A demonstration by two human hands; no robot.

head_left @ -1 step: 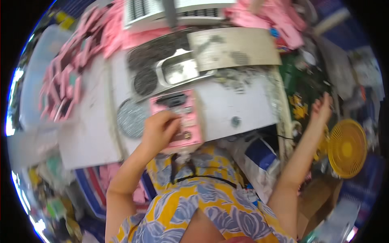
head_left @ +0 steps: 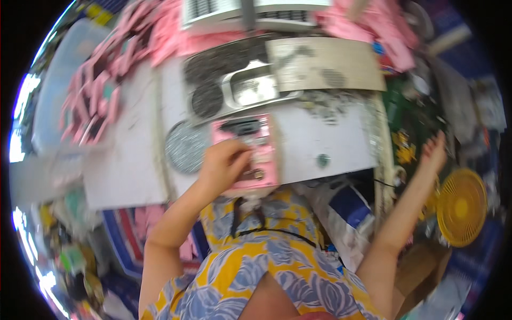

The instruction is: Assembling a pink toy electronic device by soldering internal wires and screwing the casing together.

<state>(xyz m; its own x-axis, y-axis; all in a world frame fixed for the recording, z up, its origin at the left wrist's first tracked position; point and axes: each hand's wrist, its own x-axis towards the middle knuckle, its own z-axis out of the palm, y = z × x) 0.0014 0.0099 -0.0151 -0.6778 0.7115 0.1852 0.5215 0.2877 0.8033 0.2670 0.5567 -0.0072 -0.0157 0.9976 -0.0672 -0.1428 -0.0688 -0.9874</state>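
A pink plastic housing (head_left: 271, 138) with a black part (head_left: 242, 126) and small metal pieces lies at the table's front edge, before my body. My left hand (head_left: 228, 162) rests over its left side, fingers bent and thumb drawn in against them. What they pinch, if anything, is hidden. Far out to the right, my right hand (head_left: 434, 154) reaches past the table's side, beside a cluster of yellow pieces (head_left: 404, 148). Its fingers are stretched out, and I see nothing held in it. A round dish of small silvery pieces (head_left: 185, 146) stands left of the housing.
Behind the housing sits a metal tray (head_left: 229, 109) of dark small parts, partly under a beige board (head_left: 325, 64). Small grey pieces lie beneath that board. Pink housings (head_left: 98, 106) are heaped at the left, near a clear bin (head_left: 66, 85). A yellow round basket (head_left: 462, 208) stands right.
The whole view has shifted a little, so the table and tray appear farther right. My left hand stays over the pink housing; my right hand stays stretched out at the right.
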